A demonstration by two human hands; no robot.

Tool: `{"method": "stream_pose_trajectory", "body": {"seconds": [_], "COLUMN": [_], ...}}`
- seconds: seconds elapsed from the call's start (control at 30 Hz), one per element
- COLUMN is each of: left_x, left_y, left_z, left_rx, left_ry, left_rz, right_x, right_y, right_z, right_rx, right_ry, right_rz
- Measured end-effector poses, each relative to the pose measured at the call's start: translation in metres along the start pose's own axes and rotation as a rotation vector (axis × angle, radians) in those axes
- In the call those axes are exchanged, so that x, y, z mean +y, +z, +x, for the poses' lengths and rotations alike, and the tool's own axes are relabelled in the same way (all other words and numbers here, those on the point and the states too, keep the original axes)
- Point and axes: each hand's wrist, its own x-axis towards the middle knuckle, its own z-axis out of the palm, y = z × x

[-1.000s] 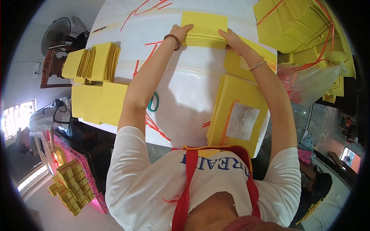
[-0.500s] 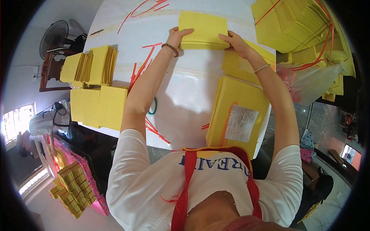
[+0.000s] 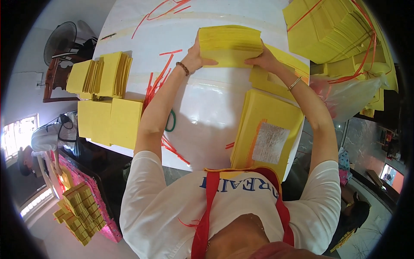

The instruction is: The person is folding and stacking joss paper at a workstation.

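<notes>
Between my two hands a thick stack of yellow paper (image 3: 230, 41) is held over the far part of the table, its layered edges facing up and a flat face toward me. My left hand (image 3: 198, 57) is closed on its left end, with the thumb across the lower face. My right hand (image 3: 264, 60) grips the right end the same way. The fingers behind the stack are partly hidden. Close to my right forearm lies a large pile of yellow sheets (image 3: 282, 108) with a grey-silver patch (image 3: 270, 143) on top.
Upright yellow paper bundles (image 3: 114, 74) and flat yellow stacks (image 3: 126, 123) stand at the table's left edge. Red strips (image 3: 153, 88) and a green loop (image 3: 171, 121) lie near my left arm. Large tied yellow bundles (image 3: 330, 32) and a plastic bag (image 3: 345, 95) are at right.
The stack has tipped so that its layered edges now face up, and it has come slightly nearer to me. My thumbs have shifted from its top to its lower face.
</notes>
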Motion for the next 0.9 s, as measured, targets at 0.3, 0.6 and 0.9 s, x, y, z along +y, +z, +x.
{"method": "stream_pose_trajectory", "body": {"seconds": [0.3, 0.6, 0.9], "left_x": [0.007, 0.15, 0.199], "left_y": [-0.003, -0.025, 0.017], "left_z": [0.003, -0.044, -0.079], "left_rx": [0.088, -0.067, 0.019], "left_ry": [-0.02, 0.047, 0.309], "left_rz": [-0.1, -0.643, -0.304], "right_x": [-0.039, -0.068, -0.092], "right_y": [-0.012, -0.026, 0.014], "right_z": [0.003, -0.062, -0.128], "right_rx": [-0.048, 0.038, 0.187], "right_ry": [0.016, 0.188, 0.082], "right_rz": [0.062, 1.112, 1.328]}}
